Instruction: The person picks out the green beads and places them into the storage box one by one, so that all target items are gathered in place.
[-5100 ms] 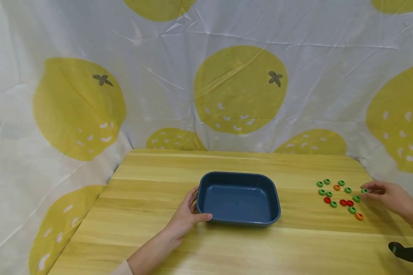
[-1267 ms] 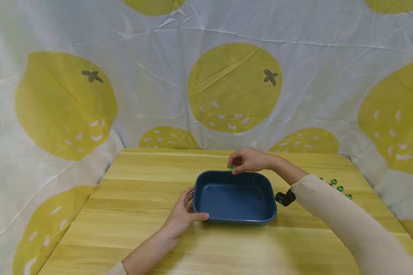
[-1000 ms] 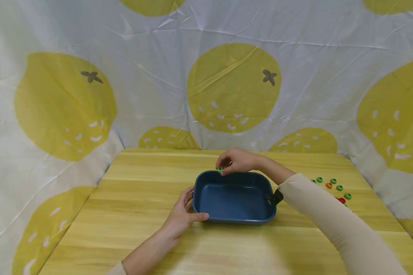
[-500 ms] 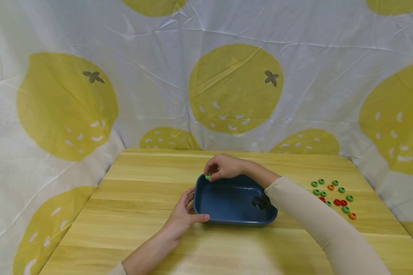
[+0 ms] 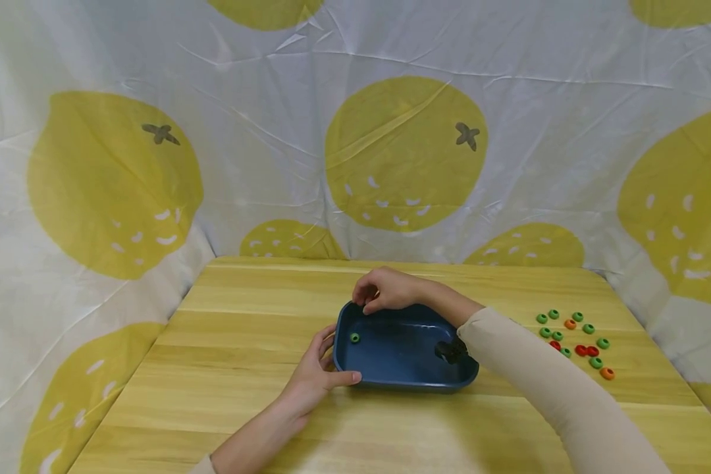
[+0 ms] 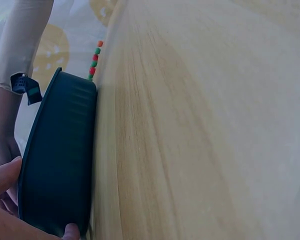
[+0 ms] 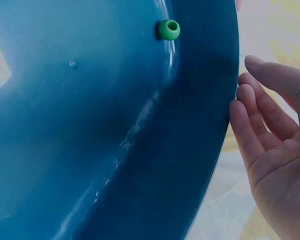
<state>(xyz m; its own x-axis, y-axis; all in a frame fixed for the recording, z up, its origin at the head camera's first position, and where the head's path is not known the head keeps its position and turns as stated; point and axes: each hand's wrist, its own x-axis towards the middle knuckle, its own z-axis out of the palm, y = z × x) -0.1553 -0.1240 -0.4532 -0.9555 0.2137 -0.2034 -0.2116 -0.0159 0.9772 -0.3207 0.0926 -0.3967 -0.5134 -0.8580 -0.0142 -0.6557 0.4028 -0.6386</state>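
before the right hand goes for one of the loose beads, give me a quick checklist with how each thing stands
1. Tray steadied: ok. The left hand grips the left end of the blue tray.
2. Green bead inside the tray: ok. It rests on the floor near the left end.
3. Right hand free of beads: ok. The right wrist view shows nothing between thumb and fingers.
4. Right fingertips clear of the rim: cannot tell. They are right at it; contact is unclear.
5. Black wrist device clear of the tray: cannot tell. It overlaps the tray in the head view.
6. Loose beads well spaced: not ok. Two red beads sit side by side.
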